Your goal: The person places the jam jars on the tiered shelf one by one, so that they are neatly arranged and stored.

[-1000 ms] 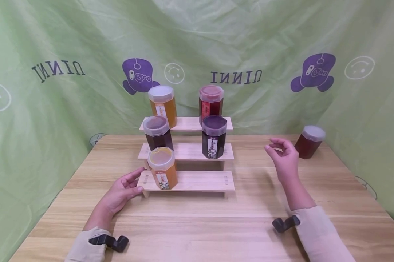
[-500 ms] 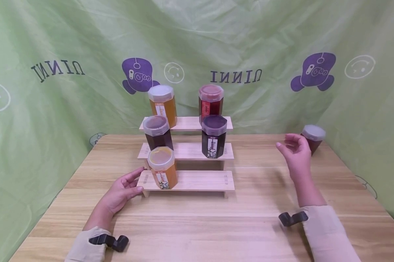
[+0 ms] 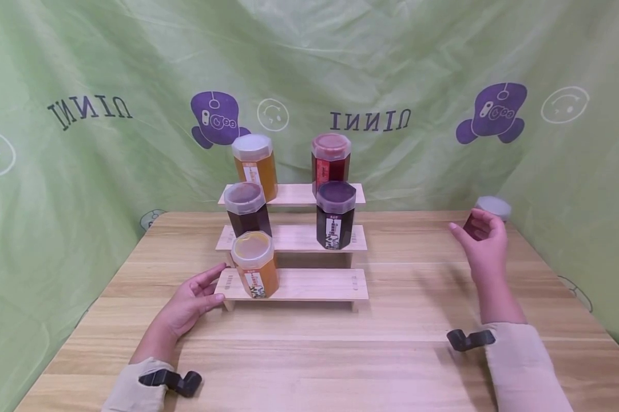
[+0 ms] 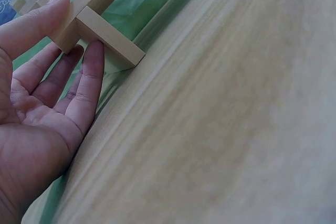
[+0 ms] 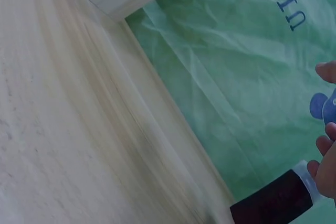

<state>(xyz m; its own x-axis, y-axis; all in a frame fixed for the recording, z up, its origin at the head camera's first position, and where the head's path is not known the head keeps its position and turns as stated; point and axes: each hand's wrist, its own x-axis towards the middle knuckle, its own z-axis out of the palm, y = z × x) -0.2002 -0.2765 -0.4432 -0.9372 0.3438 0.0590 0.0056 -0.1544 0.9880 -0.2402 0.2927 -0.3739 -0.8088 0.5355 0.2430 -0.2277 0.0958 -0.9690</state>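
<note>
My left hand (image 3: 188, 303) pinches the left end of the lowest step of a wooden three-step display stand (image 3: 314, 284). In the left wrist view its thumb lies along the board and its fingertips (image 4: 94, 51) reach under, by the leg. Over at the table's far right, my right hand (image 3: 487, 254) is in front of a dark red jar (image 3: 495, 206), thumb spread away from the fingers. Only the jar's pale lid and part of its side show past the hand. The right wrist view has that jar (image 5: 273, 201) on its side of the frame, fingers close by the lid.
An orange jar (image 3: 255, 266) stands on the lowest step. Two dark purple jars (image 3: 335, 217) occupy the middle step, while an amber jar (image 3: 255, 169) and a red jar (image 3: 331, 163) stand on top. A green printed cloth (image 3: 417, 166) hangs around the wooden table (image 3: 309, 366).
My right hand has moved rightward to the dark red jar, now covering much of it. The left hand keeps its place on the stand.
</note>
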